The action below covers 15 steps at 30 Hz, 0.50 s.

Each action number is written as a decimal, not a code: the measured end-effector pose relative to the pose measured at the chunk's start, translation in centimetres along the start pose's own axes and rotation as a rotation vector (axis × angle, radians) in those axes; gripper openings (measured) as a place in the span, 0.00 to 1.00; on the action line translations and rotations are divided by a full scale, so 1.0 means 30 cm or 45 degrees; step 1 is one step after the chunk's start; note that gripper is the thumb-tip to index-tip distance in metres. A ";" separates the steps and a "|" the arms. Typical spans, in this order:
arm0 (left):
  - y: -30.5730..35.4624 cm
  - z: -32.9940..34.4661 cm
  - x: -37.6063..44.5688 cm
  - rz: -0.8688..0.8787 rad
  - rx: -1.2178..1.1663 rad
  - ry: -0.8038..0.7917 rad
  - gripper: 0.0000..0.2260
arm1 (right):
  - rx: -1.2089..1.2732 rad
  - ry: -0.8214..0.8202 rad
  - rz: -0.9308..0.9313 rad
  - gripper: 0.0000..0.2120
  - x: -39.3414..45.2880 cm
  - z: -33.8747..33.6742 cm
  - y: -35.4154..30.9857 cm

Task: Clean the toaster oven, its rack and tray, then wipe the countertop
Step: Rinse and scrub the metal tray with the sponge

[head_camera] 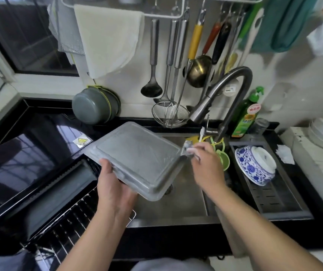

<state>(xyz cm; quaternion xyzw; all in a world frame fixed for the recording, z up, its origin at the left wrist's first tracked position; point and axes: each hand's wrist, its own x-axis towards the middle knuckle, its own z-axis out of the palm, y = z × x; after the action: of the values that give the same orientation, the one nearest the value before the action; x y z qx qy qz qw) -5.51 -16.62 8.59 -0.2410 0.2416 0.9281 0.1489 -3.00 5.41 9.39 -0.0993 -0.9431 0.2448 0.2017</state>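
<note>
Right now, from the head view, I see the grey tray (pixel 137 153) held tilted over the sink (pixel 176 208), its underside facing up. My left hand (pixel 113 190) grips the tray's near-left edge — thumb on top, fingers curled underneath. My right hand (pixel 205 163) pinches a small scrubbing pad (pixel 189 149) against the tray's right corner; the pad is blurred, so I cannot tell its material. To the left sits the black toaster oven (pixel 19 165) on the countertop (pixel 176 245), its door (pixel 58 194) dropped open, with the wire rack (pixel 64 231) lying in front of it beside the sink. Behind the sink curves the faucet (pixel 223 94), with a green bottle (pixel 246 116) just beside it. On the right, a blue-and-white bowl (pixel 254 165) lies tipped in a dark draining tray (pixel 274 200).
</note>
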 end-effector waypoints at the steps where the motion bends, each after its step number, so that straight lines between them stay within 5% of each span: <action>1: -0.007 0.000 -0.005 -0.018 0.048 -0.009 0.28 | 0.015 0.058 0.040 0.12 0.007 -0.011 0.014; 6: -0.052 0.017 -0.043 -0.076 0.128 0.008 0.27 | 0.015 -0.252 -0.493 0.14 -0.154 0.014 -0.086; 11: -0.105 -0.013 -0.088 -0.210 0.245 -0.052 0.25 | 0.006 -0.131 -0.097 0.20 0.132 0.055 0.060; 15: -0.052 -0.019 -0.052 -0.144 0.257 -0.052 0.26 | 0.162 -0.348 -0.323 0.16 -0.047 0.028 0.072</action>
<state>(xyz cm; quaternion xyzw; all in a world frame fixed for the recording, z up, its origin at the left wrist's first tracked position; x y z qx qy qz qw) -3.37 -15.85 8.37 -0.2190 0.3168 0.8939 0.2294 -1.88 6.51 7.17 0.0676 -0.9493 0.2876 0.1069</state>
